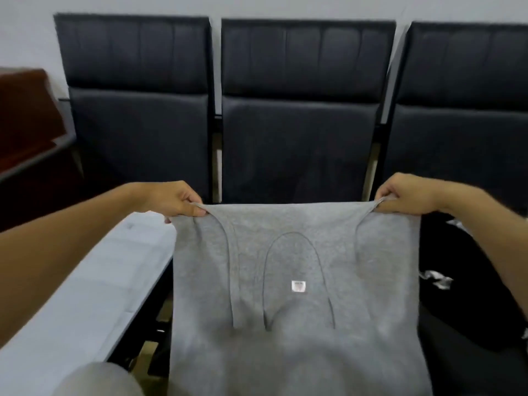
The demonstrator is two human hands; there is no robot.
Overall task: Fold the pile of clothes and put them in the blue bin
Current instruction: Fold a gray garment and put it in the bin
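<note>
A grey tank top (297, 295) hangs spread out in front of me, its straps and neckline folded down over the body and a small white label showing near the middle. My left hand (174, 202) pinches its upper left corner. My right hand (405, 195) pinches the upper right corner. Both hands hold the top edge taut and level above the middle seat. A black garment (468, 281) with white print lies on the seat to the right. The blue bin is out of sight.
Three black padded chairs (303, 104) stand in a row against a white wall. A pale flat surface (85, 295) covers the left seat. A dark red-brown cabinet (25, 115) stands at the far left. My grey-clad knee (97, 381) shows at the bottom.
</note>
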